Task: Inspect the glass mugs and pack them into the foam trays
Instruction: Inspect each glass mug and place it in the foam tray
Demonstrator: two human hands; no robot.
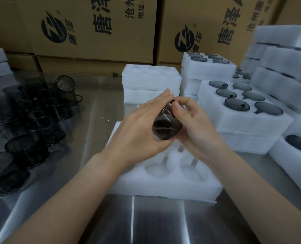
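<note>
Smoke-grey glass is the hazard: the glass mug [166,127] is held in the air between both hands, tilted on its side with its base turned toward the camera, directly above the empty foam tray [163,189] that sits near the front edge of the steel counter [100,110]. The left grip [142,127] lies flat against the mug's left side with its fingers straight, pressing rather than wrapping. The right grip [193,124] grasps the mug, with the thumb and curled fingers pinching its upper end. So only one hand truly holds it.

If the right pinch loosens while the mug is turned for inspection, the smooth glass could slide off the flat left palm. A fall onto the foam would likely be harmless, but a bounce onto bare steel could chip it. Dark tint and reflections may hide a crack, so a flaw could be passed. On lowering, the handle must meet the pocket's side slot, or a forced fit could tear the foam or stress the handle. The loose mugs [35,106] crowded by the left edge touch one another, and a careless reach there could knock glass against glass. The filled tray [243,120] near the right edge seems safely apart.
</note>
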